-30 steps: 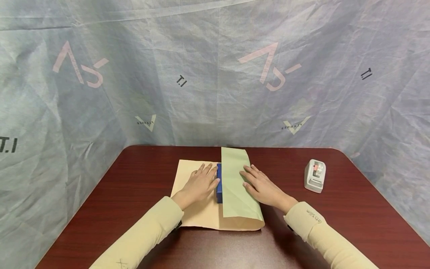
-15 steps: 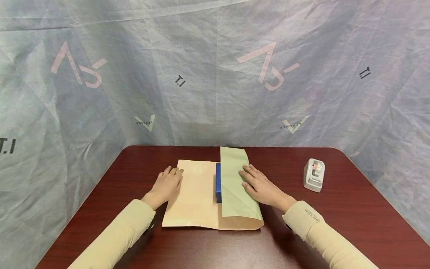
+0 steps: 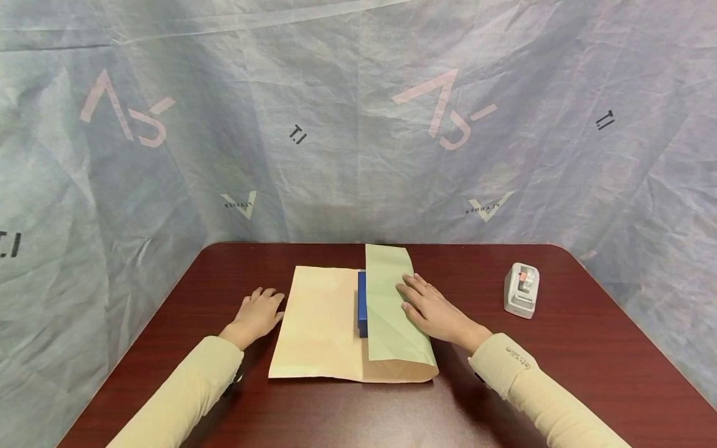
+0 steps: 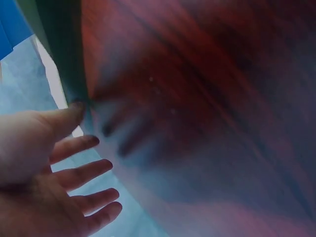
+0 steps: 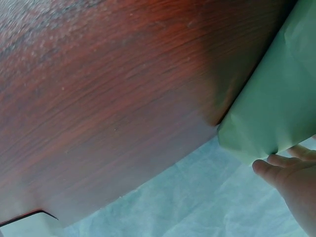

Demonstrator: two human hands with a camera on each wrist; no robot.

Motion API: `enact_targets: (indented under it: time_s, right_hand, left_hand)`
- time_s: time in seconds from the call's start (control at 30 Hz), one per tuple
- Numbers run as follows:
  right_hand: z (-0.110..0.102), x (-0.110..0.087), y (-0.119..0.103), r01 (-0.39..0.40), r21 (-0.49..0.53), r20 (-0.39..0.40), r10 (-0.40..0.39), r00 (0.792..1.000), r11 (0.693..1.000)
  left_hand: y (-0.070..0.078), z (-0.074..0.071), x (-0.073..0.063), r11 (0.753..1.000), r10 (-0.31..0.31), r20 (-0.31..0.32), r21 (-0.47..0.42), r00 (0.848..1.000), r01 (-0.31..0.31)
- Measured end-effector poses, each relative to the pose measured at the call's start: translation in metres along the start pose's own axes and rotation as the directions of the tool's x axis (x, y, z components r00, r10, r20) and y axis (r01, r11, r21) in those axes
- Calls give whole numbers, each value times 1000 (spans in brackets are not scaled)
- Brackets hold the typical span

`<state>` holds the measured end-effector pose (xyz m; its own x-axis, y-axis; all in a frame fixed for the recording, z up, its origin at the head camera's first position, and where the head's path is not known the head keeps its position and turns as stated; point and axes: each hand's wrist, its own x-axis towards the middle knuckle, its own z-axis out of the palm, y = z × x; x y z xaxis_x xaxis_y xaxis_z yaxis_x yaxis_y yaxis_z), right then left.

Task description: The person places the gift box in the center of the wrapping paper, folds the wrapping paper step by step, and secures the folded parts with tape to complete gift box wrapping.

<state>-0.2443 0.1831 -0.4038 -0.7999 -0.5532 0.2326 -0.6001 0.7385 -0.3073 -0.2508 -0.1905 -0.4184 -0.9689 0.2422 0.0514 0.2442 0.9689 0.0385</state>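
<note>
A sheet of paper (image 3: 320, 323), cream on its upper face and light green on the other, lies on the table. Its right part is folded over a blue box (image 3: 362, 305), so that only a narrow strip of the box shows. My right hand (image 3: 439, 314) rests with extended fingers on the green flap (image 3: 386, 305). Off the sheet's left edge, my left hand (image 3: 255, 318) is low over the table, fingers spread. In the left wrist view its thumb (image 4: 66, 118) is at the paper's edge; whether it touches cannot be told.
A white tape dispenser (image 3: 521, 290) stands on the right side of the dark red-brown table (image 3: 313, 414). Behind the table and along both sides hangs a grey printed cloth (image 3: 336, 124).
My left hand has moved left, from beside the blue box across the cream paper to beyond its left edge. My right hand has stayed on the green flap.
</note>
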Motion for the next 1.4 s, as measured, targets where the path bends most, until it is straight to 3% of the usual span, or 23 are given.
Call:
enact_targets:
  time_s: [0.2,0.4,0.6,0.73,0.9,1.1,1.4]
  right_hand:
    - [1,1,1,5,-9,-3,-5,1000,1000]
    - [2,1,1,-1,-5,2,1,1000,1000]
    - [2,0,0,3,-10,2,-3,1000,1000]
    - [2,0,-1,7,-9,-3,-7,1000,1000]
    - [3,0,-1,6,-5,-2,-6,1000,1000]
    - [4,1,-1,8,-9,-1,-8,1000,1000]
    - [3,1,-1,15,-16,-17,-15,1000,1000]
  left_hand:
    - [-4,0,0,991,27,28,-132,999,-23]
    - [4,-1,-1,974,126,102,-204,987,-104]
    - [19,-1,-3,949,243,86,-230,966,-218]
    - [30,-2,-2,923,290,65,-283,955,-261]
    - [43,0,3,924,300,88,-273,950,-267]
    - [60,1,11,925,269,51,-292,962,-243]
    - [77,-1,16,893,276,44,-381,960,-239]
